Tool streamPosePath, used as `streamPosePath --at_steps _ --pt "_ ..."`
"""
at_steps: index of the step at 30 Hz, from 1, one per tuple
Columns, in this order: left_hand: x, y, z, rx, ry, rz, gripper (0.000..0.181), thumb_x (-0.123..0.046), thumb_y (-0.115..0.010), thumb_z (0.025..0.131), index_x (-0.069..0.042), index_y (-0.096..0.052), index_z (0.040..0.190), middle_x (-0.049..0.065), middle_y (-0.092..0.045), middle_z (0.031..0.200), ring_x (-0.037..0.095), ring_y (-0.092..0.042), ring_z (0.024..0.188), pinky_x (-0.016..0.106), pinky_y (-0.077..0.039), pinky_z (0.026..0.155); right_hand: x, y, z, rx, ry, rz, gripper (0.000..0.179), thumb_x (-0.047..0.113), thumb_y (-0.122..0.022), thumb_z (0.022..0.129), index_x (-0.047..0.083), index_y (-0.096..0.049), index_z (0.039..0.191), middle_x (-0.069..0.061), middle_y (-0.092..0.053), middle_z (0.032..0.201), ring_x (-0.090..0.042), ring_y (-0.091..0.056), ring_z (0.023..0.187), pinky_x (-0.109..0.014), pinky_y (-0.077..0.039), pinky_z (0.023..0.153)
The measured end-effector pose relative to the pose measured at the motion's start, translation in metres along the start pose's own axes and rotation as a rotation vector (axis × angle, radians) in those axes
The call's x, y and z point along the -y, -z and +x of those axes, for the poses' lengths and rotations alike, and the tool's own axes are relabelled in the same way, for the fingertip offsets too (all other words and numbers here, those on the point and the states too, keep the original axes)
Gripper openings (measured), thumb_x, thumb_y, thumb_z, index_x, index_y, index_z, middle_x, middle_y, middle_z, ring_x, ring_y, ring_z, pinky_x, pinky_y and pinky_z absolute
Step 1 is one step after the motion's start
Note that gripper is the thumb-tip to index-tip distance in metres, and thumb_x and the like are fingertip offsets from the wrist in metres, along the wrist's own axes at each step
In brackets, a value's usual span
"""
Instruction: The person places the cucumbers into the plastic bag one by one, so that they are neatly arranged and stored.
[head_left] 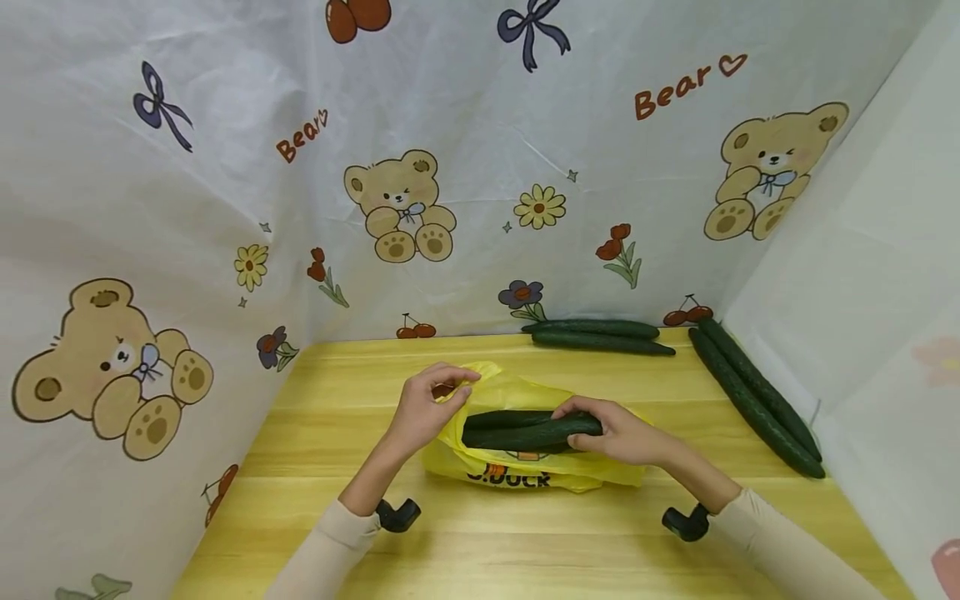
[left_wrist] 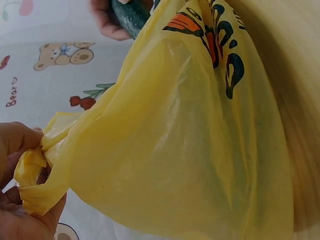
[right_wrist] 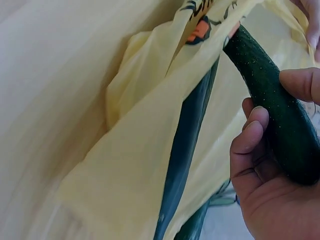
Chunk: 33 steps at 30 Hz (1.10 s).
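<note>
A yellow plastic bag [head_left: 457, 467] with dark print lies on the wooden table, its mouth held up. My left hand [head_left: 427, 408] pinches the bag's handle at the left end of the mouth; in the left wrist view the gathered handle [left_wrist: 37, 185] loops between thumb and fingers. With thumb and curled fingers, my right hand [head_left: 618, 429] grips a dark green cucumber [right_wrist: 280, 110] by its right end. This cucumber lies across the bag's opening, its far end inside the plastic. Behind it in the opening shows another cucumber [head_left: 495, 419], partly hidden.
Two cucumbers [head_left: 603, 342] lie side by side along the table's back edge. Two more long cucumbers [head_left: 750, 400] lie slantwise near the right wall. White sheeting [head_left: 480, 292] printed with bears and flowers encloses the back and sides of the table [head_left: 300, 483].
</note>
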<state>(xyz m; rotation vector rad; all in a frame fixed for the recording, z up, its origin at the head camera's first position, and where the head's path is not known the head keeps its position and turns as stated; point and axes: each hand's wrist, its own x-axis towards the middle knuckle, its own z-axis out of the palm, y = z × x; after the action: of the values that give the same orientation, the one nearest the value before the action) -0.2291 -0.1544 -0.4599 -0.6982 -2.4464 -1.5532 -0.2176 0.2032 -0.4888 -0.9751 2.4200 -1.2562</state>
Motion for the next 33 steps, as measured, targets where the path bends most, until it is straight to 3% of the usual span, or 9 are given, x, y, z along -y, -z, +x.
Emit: streamPosePath --at_steps 4,10,17,20,25,33 --pt "0.001 0.000 -0.001 0.005 0.008 -0.010 0.019 -0.017 -0.074 0.104 -0.017 -0.082 0.121 0.003 -0.076 0.113 0.014 -0.066 0.092 0.023 -0.060 0.086 0.003 -0.009 0.015 0.037 -0.011 -0.006 0.033 0.020 -0.065 0.109 0.011 -0.063 0.141 -0.009 -0.067 0.139 -0.026 -0.063 0.120 -0.034 -0.052 0.100" --pt "0.000 -0.001 0.000 -0.003 0.002 -0.004 0.019 -0.017 -0.074 0.104 -0.017 -0.082 0.121 0.003 -0.077 0.113 0.015 -0.067 0.093 0.024 -0.060 0.087 0.010 -0.020 0.033 0.071 -0.004 -0.003 0.033 0.022 -0.065 0.109 0.015 -0.063 0.142 -0.006 -0.067 0.138 -0.022 -0.064 0.123 -0.038 -0.053 0.103" --pt "-0.004 0.000 0.003 0.009 0.000 0.000 0.020 -0.019 -0.073 0.105 -0.016 -0.082 0.122 0.002 -0.077 0.114 0.015 -0.069 0.095 0.024 -0.060 0.087 0.004 -0.028 0.042 0.141 0.014 0.027 0.033 0.018 -0.064 0.109 0.012 -0.061 0.141 -0.006 -0.069 0.122 -0.012 -0.062 0.087 -0.029 -0.053 0.081" --pt "-0.005 0.002 0.004 0.008 -0.001 0.006 0.019 -0.019 -0.073 0.105 -0.018 -0.082 0.122 0.003 -0.077 0.113 0.015 -0.068 0.093 0.024 -0.060 0.087 0.002 -0.027 0.040 0.116 0.001 -0.051 0.032 0.019 -0.065 0.109 0.014 -0.063 0.140 -0.003 -0.070 0.127 -0.014 -0.065 0.099 -0.033 -0.055 0.090" --pt "-0.004 0.004 0.004 0.009 -0.001 0.000 0.019 -0.021 -0.073 0.105 -0.020 -0.082 0.122 0.004 -0.077 0.114 0.014 -0.068 0.094 0.025 -0.060 0.087 0.002 -0.022 0.037 0.065 0.014 -0.115 0.029 0.011 -0.062 0.109 0.007 -0.066 0.137 -0.012 -0.071 0.135 -0.032 -0.067 0.124 -0.054 -0.056 0.105" --pt "-0.002 0.003 0.002 0.002 0.002 -0.016 0.019 -0.019 -0.073 0.105 -0.018 -0.082 0.122 0.003 -0.075 0.109 0.015 -0.062 0.090 0.025 -0.059 0.085 0.004 -0.017 0.030 0.068 0.004 -0.111 0.027 0.011 -0.060 0.110 0.007 -0.067 0.136 -0.014 -0.071 0.135 -0.033 -0.067 0.124 -0.057 -0.055 0.105"
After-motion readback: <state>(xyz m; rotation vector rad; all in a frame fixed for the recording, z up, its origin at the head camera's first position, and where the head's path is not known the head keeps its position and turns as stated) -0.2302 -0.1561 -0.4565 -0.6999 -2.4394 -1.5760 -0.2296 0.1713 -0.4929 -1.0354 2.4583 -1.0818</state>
